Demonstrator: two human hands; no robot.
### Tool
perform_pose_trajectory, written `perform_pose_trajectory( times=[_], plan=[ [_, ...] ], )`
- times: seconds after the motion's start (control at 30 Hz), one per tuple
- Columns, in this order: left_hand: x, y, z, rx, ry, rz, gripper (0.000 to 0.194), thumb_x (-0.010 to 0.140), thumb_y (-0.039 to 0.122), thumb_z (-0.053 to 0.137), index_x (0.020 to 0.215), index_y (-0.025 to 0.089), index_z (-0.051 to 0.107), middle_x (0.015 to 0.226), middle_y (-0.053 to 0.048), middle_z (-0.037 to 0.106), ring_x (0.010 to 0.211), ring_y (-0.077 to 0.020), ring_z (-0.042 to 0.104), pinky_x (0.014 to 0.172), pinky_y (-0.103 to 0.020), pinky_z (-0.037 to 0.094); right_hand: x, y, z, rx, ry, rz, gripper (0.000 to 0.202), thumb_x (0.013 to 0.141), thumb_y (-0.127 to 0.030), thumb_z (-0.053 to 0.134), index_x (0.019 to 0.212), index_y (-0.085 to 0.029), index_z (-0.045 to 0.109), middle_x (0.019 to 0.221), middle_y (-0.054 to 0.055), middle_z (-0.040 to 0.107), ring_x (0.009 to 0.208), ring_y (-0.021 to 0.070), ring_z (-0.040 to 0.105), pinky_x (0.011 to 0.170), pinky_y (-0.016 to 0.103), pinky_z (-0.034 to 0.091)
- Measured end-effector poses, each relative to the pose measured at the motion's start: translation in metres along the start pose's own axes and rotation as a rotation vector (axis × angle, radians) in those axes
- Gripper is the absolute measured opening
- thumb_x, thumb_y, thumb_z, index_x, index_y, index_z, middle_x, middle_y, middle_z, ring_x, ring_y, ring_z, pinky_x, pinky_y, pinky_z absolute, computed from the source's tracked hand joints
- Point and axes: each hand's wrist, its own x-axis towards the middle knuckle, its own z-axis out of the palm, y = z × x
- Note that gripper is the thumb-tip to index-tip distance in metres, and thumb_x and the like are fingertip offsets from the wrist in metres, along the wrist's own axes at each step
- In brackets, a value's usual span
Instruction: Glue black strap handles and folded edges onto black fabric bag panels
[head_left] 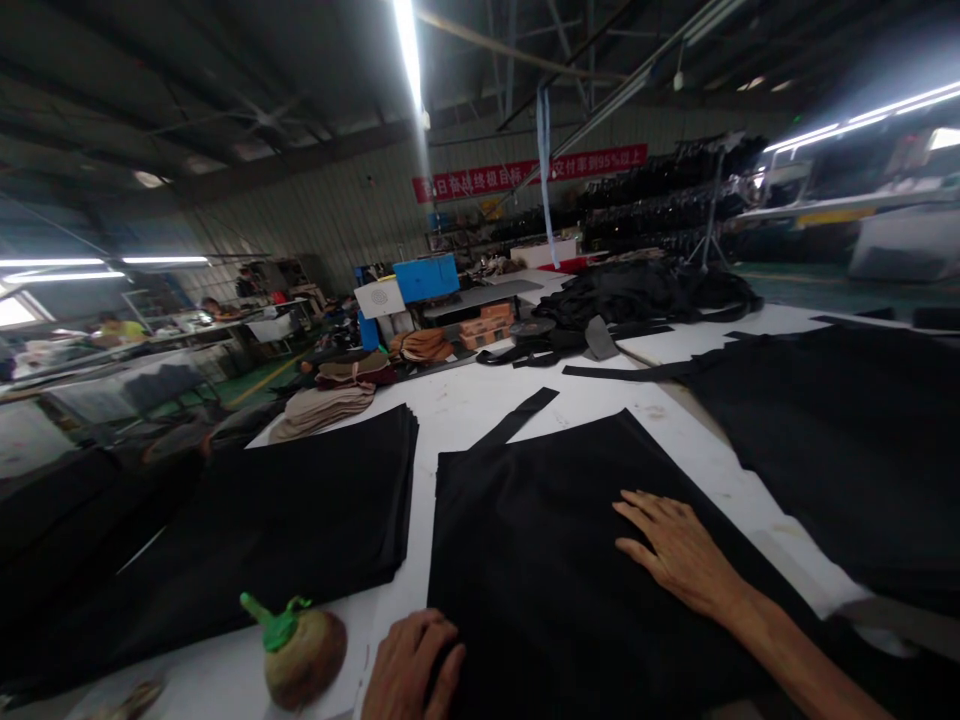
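Note:
A black fabric panel lies flat on the white table in front of me, with a narrow black strip showing beyond its far edge. My right hand rests palm down on the panel's right half, fingers stretched out and slightly apart. At the panel's near left edge is my left hand, its fingers bent and its thumb apart from them; it touches the cloth at the border. A round brownish, turnip-like thing with a green top sits left of that hand. Further left is a stack of black fabric panels.
More black fabric covers the table's right side. Toward the back are a heap of black cloth, folded beige pieces, brown pieces, small cardboard boxes and a blue box. A tripod stand rises behind.

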Motion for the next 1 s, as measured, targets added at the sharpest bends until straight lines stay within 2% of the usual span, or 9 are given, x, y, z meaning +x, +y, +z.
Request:
perform_pose_trajectory(
  times=[0.1,0.2,0.3,0.4,0.53,0.67,0.77,0.87,1.0],
  plan=[
    [0.004,-0.006,0.007,0.028,0.074,0.015,0.023,0.081,0.038,0.057,0.101,0.027,0.063,0.1,-0.004,0.066,0.091,-0.0199,0.064,0.073,-0.03,0.055,0.001,0.001,-0.001,0.01,0.001,-0.002,0.046,0.088,-0.05,0.042,0.122,-0.023,0.057,0.131,0.009,0.053,0.119,0.0271,0.048,0.097,0.048,0.035],
    [0.001,-0.007,0.012,-0.034,0.02,-0.075,0.024,0.08,0.037,0.058,0.1,0.028,0.064,0.104,-0.004,0.066,0.095,-0.0217,0.063,0.078,-0.035,0.055,0.001,0.002,-0.001,0.011,0.005,0.001,0.046,0.088,-0.05,0.043,0.122,-0.023,0.057,0.131,0.009,0.053,0.119,0.0269,0.048,0.097,0.048,0.034],
    [0.002,-0.005,0.013,-0.19,0.004,-0.292,0.028,0.081,0.04,0.052,0.102,0.025,0.063,0.115,-0.007,0.061,0.107,-0.0252,0.058,0.088,-0.043,0.05,0.001,0.002,-0.001,0.017,0.002,0.007,0.046,0.088,-0.05,0.043,0.122,-0.023,0.056,0.131,0.009,0.053,0.12,0.0269,0.047,0.097,0.047,0.034],
    [0.018,-0.007,0.01,-0.437,-0.015,-0.633,0.046,0.079,0.047,0.049,0.112,0.017,0.056,0.12,-0.014,0.056,0.11,-0.0281,0.056,0.092,-0.047,0.045,0.0,0.001,0.001,0.034,0.001,0.006,0.046,0.088,-0.05,0.043,0.122,-0.022,0.056,0.131,0.009,0.053,0.12,0.0274,0.046,0.097,0.048,0.034],
    [0.055,-0.02,0.005,-0.657,-0.139,-0.87,0.059,0.068,0.046,0.059,0.114,0.009,0.051,0.094,-0.013,0.065,0.082,-0.0272,0.064,0.081,-0.045,0.048,0.002,0.005,0.006,0.057,0.018,0.009,0.046,0.087,-0.049,0.044,0.119,-0.02,0.058,0.129,0.011,0.054,0.119,0.029,0.047,0.097,0.049,0.034],
    [0.077,-0.026,0.004,-0.795,-0.232,-0.907,0.035,0.056,0.035,0.071,0.08,0.01,0.062,0.061,-0.005,0.063,0.061,-0.0242,0.062,0.062,-0.036,0.05,-0.004,0.003,-0.004,0.074,0.024,-0.004,0.045,0.088,-0.047,0.043,0.117,-0.017,0.06,0.126,0.013,0.057,0.117,0.0274,0.05,0.096,0.047,0.036],
    [0.079,-0.016,0.002,-0.965,-0.259,-0.937,0.026,0.057,0.032,0.071,0.072,0.012,0.062,0.063,-0.005,0.066,0.061,-0.0217,0.063,0.059,-0.032,0.05,-0.023,-0.023,-0.019,0.1,-0.001,-0.1,0.055,0.083,-0.055,0.048,0.125,-0.02,0.054,0.133,0.012,0.05,0.121,0.0278,0.046,0.099,0.047,0.035],
    [0.076,0.002,-0.006,-1.118,-0.23,-0.982,0.024,0.066,0.032,0.066,0.082,0.014,0.061,0.072,-0.006,0.069,0.066,-0.0202,0.065,0.062,-0.031,0.052,-0.05,-0.07,-0.021,0.157,-0.076,-0.291,0.083,0.067,-0.058,0.065,0.138,-0.025,0.038,0.144,0.011,0.036,0.127,0.0326,0.037,0.101,0.053,0.032],
    [0.078,0.027,-0.035,-1.264,-0.203,-1.001,0.021,0.073,0.028,0.062,0.089,0.015,0.058,0.078,-0.007,0.07,0.068,-0.0185,0.066,0.065,-0.03,0.053,-0.073,-0.12,-0.001,0.196,-0.037,-0.303,0.075,0.063,-0.025,0.064,0.134,-0.015,0.044,0.135,0.016,0.046,0.117,0.0358,0.049,0.093,0.055,0.041]
  ],
)
